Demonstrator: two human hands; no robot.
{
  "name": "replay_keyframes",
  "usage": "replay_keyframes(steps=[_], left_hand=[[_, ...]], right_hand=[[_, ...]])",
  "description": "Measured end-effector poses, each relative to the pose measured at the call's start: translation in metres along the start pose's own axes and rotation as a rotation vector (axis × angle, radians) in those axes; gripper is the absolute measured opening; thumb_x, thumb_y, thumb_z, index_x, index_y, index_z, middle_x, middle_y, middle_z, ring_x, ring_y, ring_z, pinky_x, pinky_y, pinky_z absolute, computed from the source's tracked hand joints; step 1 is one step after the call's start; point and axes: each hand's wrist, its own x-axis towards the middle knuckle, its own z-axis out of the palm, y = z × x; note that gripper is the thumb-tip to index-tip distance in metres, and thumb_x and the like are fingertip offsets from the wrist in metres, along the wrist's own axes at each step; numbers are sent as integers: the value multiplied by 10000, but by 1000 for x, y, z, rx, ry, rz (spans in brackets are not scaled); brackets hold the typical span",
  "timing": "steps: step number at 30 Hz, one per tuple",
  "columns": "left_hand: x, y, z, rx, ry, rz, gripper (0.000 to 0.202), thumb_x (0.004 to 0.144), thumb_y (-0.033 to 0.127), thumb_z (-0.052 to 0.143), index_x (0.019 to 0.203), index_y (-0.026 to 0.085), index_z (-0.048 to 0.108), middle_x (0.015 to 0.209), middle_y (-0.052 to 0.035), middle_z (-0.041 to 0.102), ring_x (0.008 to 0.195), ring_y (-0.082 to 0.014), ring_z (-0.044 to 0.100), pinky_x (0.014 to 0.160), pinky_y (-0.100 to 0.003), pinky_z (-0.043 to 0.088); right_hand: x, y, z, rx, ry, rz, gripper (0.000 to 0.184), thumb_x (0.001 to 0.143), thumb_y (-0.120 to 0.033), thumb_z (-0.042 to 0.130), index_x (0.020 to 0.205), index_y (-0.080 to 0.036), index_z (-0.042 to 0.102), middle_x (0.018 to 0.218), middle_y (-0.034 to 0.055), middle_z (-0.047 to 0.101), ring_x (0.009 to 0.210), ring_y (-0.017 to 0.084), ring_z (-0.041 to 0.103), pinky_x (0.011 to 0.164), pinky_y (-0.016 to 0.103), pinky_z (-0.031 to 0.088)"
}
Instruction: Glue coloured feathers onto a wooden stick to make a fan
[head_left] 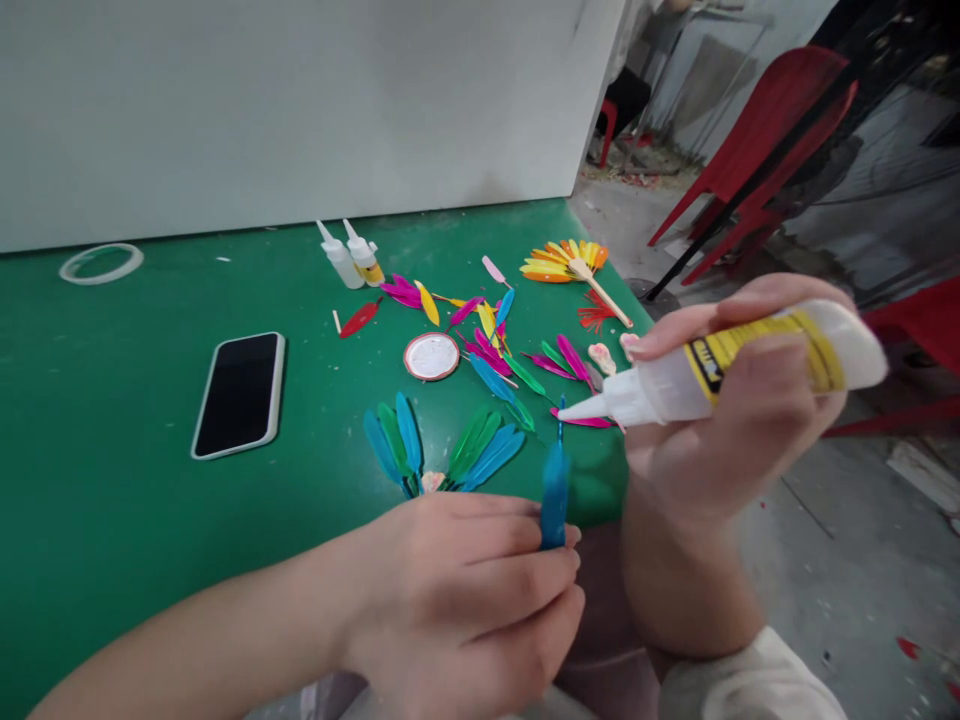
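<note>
A green table [135, 400] is set against a pale wall [300, 100], with clock hours read from the middle of the view. At nine to ten o'clock a tape ring [67, 270] is laid flat; at nine, a phone [238, 395]. Two white-nozzled bottles [343, 264] are stood at ten. Near six, a blue-and-green feather cluster [474, 450] is partly covered by the left hand [480, 590], whose fingers are closed on a blue feather [555, 490] at five o'clock, its stem pointed up. Loose feathers [491, 378] are scattered around the centre, and a yellow-and-orange fan [562, 262] is placed at one. At three, a squeeze bottle [667, 387] is gripped in the right hand [742, 430], its nozzle levelled at the stem. Glue is apparently being applied; a steady stem and a light squeeze seem called for. Contact between nozzle and stem cannot be confirmed, the feather is blurred, the bottle's label is partly hidden by fingers, and a red chair [780, 130] at two is crossed by a dark bar.
</note>
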Motion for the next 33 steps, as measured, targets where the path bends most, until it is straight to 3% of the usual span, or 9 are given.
replay_keyframes(steps=[3,8,12,15,19,22,25,28,33], left_hand=[[-2,1,1,3,16,-32,179,850,164,515,957,134,656,940,-38,705,909,-160,645,940,-284,508],[-3,0,3,3,29,-26,173,823,165,557,962,122,652,939,-45,706,903,-167,651,930,-294,515],[-1,0,2,5,31,-22,166,812,160,575,954,124,652,928,-41,709,898,-174,654,925,-300,517],[0,1,-1,-1,44,-41,154,825,156,546,934,136,653,922,-31,711,895,-161,649,935,-282,511],[1,1,-3,-14,38,-34,163,823,143,536,924,128,662,906,-36,713,861,-142,642,935,-254,507],[0,0,-1,-29,62,-25,165,795,146,573,925,109,668,910,-59,708,837,-159,644,886,-278,534],[0,0,1,-25,82,-47,168,799,144,570,932,111,666,915,-63,705,858,-167,649,873,-287,543],[0,1,-2,-19,52,-33,165,819,132,540,924,132,667,915,-51,710,903,-160,651,922,-271,524],[-3,4,-4,-13,34,-63,196,829,119,511,951,146,661,950,-29,709,900,-138,652,983,-240,481]], right_hand=[[0,3,-1,-4,-62,21,30,842,-266,573,854,-252,550,772,-38,476,630,85,616,521,217,465],[2,6,-1,-59,63,-31,36,849,-222,546,828,-250,541,802,-39,466,623,81,610,583,250,478],[1,-2,-1,-55,8,41,79,889,-274,469,828,-267,518,744,-38,459,629,111,620,539,249,463],[2,-2,-1,-67,-48,92,47,857,-268,507,813,-258,518,746,-32,458,641,126,624,522,248,457],[5,10,-1,-66,20,56,41,845,-276,538,821,-254,512,791,-33,479,629,95,613,545,234,466],[6,15,-4,-71,64,92,103,864,-355,509,846,-256,487,750,-25,490,684,127,634,555,238,477],[2,12,-4,-87,28,151,183,882,-456,437,878,-277,476,716,-18,505,708,172,651,535,267,478],[-1,13,0,-30,-9,132,142,882,-396,454,859,-263,495,668,-34,505,646,143,635,519,248,454],[5,36,7,92,103,192,119,829,-326,553,831,-223,493,610,-65,552,485,72,529,431,187,372]])
